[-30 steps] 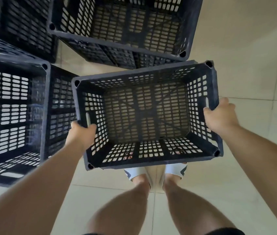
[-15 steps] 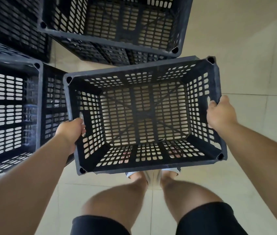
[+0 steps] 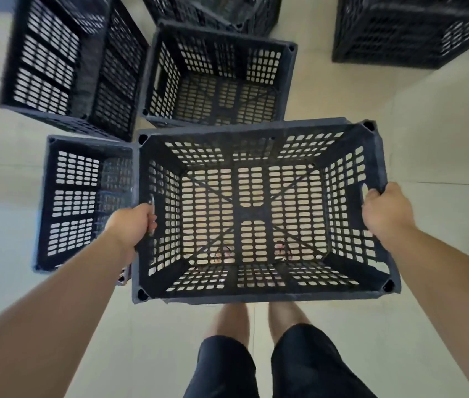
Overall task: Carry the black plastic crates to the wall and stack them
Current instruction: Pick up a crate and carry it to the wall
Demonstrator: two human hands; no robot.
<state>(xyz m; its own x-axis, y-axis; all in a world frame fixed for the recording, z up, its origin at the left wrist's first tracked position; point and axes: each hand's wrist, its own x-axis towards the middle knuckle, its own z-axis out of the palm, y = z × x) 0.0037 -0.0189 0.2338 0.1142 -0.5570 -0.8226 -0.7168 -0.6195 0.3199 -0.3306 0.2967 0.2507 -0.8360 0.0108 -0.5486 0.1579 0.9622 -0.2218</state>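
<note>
I hold an empty black plastic crate (image 3: 256,295) level in front of me, above the floor, its open top facing up. My left hand (image 3: 134,222) grips the slot in its left wall and my right hand (image 3: 385,214) grips the slot in its right wall. Through the perforated bottom I see the tiles and my feet. Several more black crates stand on the floor beyond it: one (image 3: 69,202) just left of the held crate, one (image 3: 216,79) directly ahead, and a tilted one (image 3: 64,61) at the far left.
Another black crate (image 3: 408,33) stands at the top right, and part of one (image 3: 213,10) shows at the top centre. Pale floor tiles (image 3: 428,124) stretch to the right and around my legs (image 3: 256,354).
The held crate has risen and levelled out, and my view has tipped forward, so more crates on the floor ahead have come into sight.
</note>
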